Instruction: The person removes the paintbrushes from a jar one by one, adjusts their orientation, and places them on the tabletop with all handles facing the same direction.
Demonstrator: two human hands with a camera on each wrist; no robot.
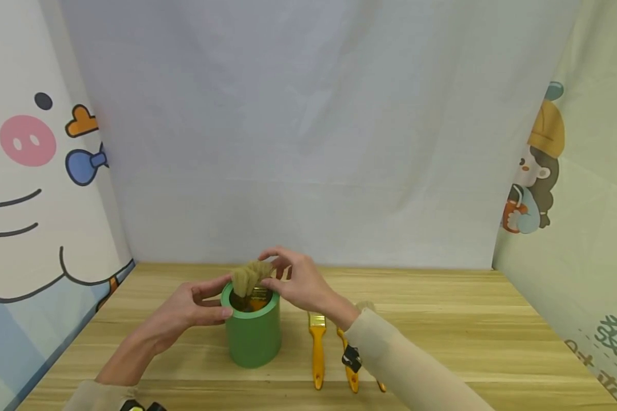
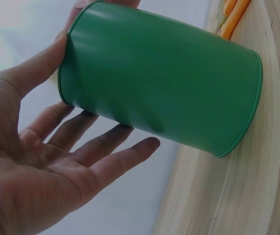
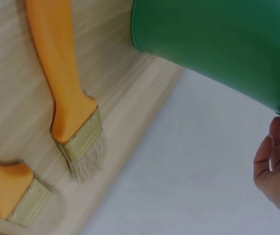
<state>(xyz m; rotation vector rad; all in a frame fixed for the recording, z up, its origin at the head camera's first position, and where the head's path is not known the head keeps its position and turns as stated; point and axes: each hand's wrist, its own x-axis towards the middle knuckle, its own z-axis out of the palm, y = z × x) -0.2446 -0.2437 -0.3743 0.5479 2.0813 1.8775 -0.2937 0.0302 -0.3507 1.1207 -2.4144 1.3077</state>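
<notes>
A green cylindrical container (image 1: 254, 339) stands upright on the wooden table. My left hand (image 1: 192, 308) grips it near the rim from the left, the thumb on the near side; in the left wrist view the fingers spread along its wall. Inside it stand paintbrushes with pale bristles (image 1: 247, 278) up and orange handles down. My right hand (image 1: 303, 279) is at the rim's right side, thumb and fingers around the bristles of one brush; whether they pinch it cannot be told. In the right wrist view that hand (image 3: 279, 169) shows only in part.
Right of the container, a paintbrush (image 1: 317, 354) with an orange handle lies on the table (image 1: 432, 319), handle toward me. Another paintbrush (image 1: 351, 374) lies beside it, and a further one is partly hidden under my right forearm. A grey-white cloth (image 1: 308, 142) hangs behind the table.
</notes>
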